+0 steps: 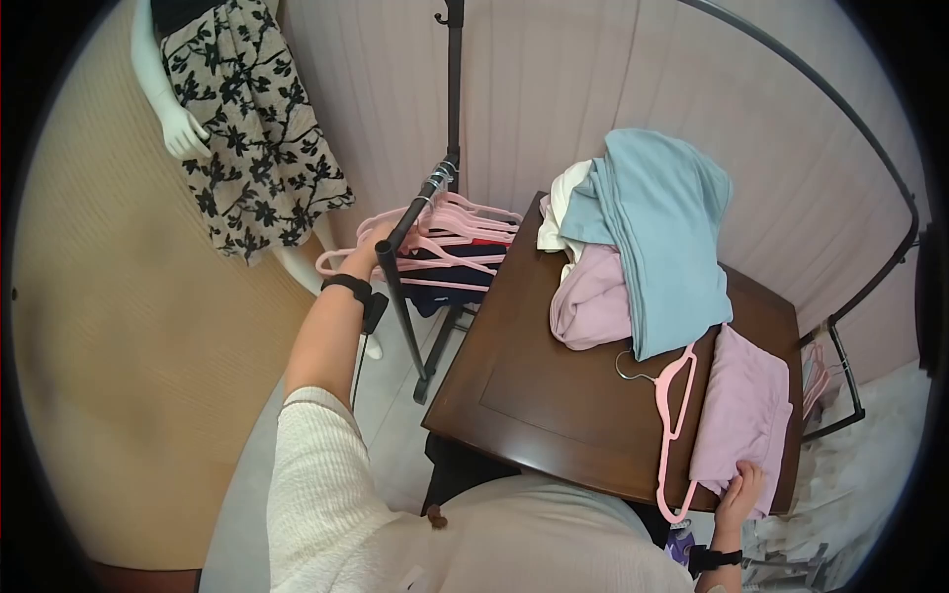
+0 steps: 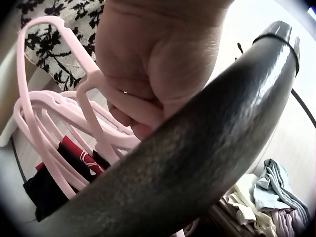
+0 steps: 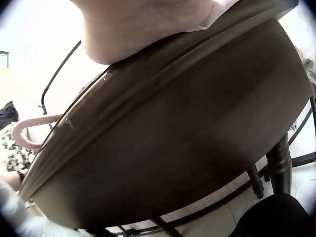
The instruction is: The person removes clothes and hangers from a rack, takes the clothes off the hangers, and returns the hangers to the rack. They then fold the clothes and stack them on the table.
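At the rack's near end, the left hand [image 1: 368, 253] reaches in among pink hangers [image 1: 450, 237]. Its fingers curl round a pink hanger's arm [image 2: 126, 103] in the left wrist view, where the black rail [image 2: 197, 133] crosses in front and hides the fingertips. The right hand [image 1: 739, 494] rests with relaxed fingers on the near edge of a folded pink garment [image 1: 743, 405]. Left of that garment, a single pink hanger [image 1: 665, 435] lies on the brown table [image 1: 534, 395], its hook toward the clothes pile. Only the heel of the right hand [image 3: 143, 29] shows in the right wrist view.
Folded blue cloth [image 1: 672, 227] lies over pink [image 1: 593, 301] and white garments [image 1: 563, 208] on the table. Dark clothes [image 1: 445, 277] hang below the rack rail [image 1: 407, 222]. A mannequin in a floral skirt [image 1: 257, 128] stands at the left. A curved black rail [image 1: 840, 99] arches on the right.
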Action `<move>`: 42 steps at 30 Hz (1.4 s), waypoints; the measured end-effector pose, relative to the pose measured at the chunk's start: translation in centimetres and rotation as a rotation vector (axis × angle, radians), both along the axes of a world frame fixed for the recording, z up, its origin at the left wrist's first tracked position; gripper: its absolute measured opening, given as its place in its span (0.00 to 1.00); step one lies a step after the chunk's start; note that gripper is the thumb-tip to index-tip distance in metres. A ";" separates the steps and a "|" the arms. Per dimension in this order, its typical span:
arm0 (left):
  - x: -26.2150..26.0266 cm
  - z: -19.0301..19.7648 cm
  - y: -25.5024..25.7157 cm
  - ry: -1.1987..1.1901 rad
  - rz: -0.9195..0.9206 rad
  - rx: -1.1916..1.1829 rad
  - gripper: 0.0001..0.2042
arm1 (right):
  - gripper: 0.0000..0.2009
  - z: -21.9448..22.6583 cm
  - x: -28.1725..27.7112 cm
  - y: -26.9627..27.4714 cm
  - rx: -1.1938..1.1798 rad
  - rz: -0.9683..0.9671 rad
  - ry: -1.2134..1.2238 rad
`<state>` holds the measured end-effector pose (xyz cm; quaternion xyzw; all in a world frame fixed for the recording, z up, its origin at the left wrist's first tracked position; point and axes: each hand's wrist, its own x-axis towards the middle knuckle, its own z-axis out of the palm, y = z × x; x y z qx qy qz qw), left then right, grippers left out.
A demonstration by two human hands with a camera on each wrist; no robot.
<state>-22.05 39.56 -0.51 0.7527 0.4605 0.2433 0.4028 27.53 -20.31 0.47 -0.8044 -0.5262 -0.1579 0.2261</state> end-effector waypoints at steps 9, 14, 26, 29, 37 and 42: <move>-1.8 3.7 -3.9 -0.240 0.510 0.613 0.08 | 0.14 0.2 0.0 0.0 -0.010 -0.011 -0.018; 2.1 8.5 -14.5 -0.625 0.449 0.510 0.11 | 0.12 0.1 -0.2 0.0 0.007 -0.011 -0.014; 14.4 2.2 -5.7 -0.317 1.004 0.022 0.37 | 0.11 0.3 -0.3 -0.1 0.059 -0.031 -0.008; 15.0 0.3 -2.7 -0.129 0.870 0.191 0.30 | 0.10 0.4 -0.4 -0.1 0.077 -0.021 0.026; 12.8 -1.0 -3.3 0.096 0.208 0.171 0.21 | 0.09 0.6 -0.1 -0.4 0.160 -0.016 0.071; 13.4 2.3 -15.0 -0.039 0.134 0.253 0.22 | 0.12 3.0 -3.2 1.5 0.251 0.082 -0.023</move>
